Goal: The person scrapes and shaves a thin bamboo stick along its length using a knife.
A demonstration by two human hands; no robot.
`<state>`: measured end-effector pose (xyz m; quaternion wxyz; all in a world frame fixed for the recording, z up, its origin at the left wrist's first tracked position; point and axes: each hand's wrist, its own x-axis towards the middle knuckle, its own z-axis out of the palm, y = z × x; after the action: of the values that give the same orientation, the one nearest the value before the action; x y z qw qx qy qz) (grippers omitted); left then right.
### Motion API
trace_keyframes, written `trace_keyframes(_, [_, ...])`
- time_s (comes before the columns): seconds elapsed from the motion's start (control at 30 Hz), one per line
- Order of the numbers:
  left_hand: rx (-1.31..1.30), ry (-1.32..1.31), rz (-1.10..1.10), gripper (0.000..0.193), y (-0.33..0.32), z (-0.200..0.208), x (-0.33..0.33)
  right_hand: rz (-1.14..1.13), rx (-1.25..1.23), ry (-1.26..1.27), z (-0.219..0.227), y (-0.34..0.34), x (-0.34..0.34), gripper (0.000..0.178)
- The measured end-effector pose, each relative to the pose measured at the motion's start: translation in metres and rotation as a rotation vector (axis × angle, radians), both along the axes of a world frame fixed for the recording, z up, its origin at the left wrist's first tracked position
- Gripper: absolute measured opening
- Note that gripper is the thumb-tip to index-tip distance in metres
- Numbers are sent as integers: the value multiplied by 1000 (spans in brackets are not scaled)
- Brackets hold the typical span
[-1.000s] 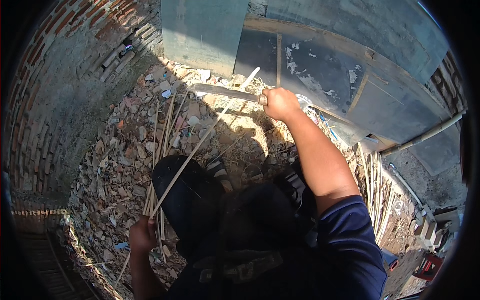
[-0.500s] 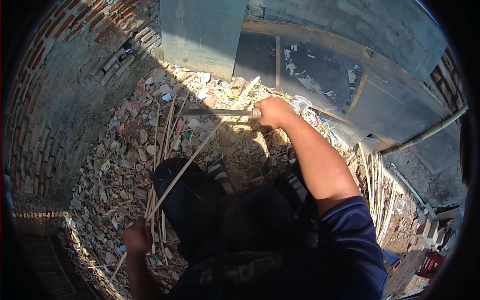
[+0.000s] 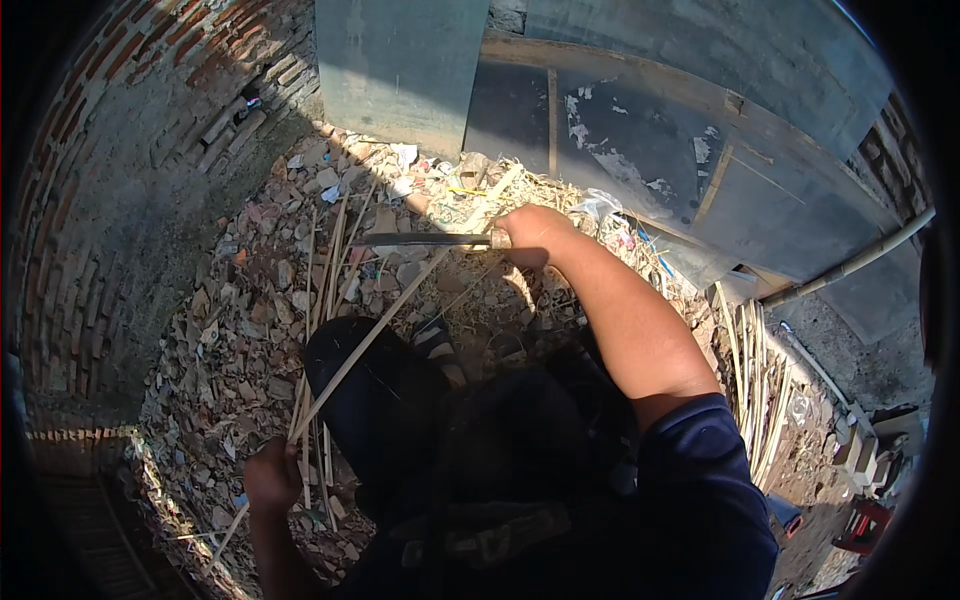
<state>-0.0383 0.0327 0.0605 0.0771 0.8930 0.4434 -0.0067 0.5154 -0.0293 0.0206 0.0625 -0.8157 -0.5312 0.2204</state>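
Observation:
My right hand is closed round the handle of a long-bladed knife, its blade pointing left. The blade lies across a long pale bamboo strip, close to the strip's far end; whether the edge is touching it I cannot tell. Lower left, my left hand grips that strip near its other end. The strip slants over my dark-clothed left knee up toward the right hand. More loose thin strips lie on the rubble just left of the knee.
Broken brick and litter cover the ground. A brick wall rises at left, and grey-green panels stand ahead. A bundle of bamboo strips lies at right, near a pole and a red object.
The right hand and knife have come slightly nearer to me and a little left along the strip. My left hand has barely moved.

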Motion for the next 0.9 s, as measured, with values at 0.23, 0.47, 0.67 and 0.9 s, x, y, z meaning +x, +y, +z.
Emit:
trace_keyframes(0.23, [69,-17,95,27,1,-8,-66,-890,147,34,-36,-35,77,42])
trace_keyframes(0.47, [48,-77,171,27,-8,-10,-48,-646,389,219,-17,-13,64,49])
trace_keyframes(0.67, [50,-208,36,28,-9,-20,-10,-367,445,154,24,-9,18,50])
trace_keyframes(0.9, [-9,-261,49,18,-27,-23,26,-31,328,-100,40,-13,-3,36])
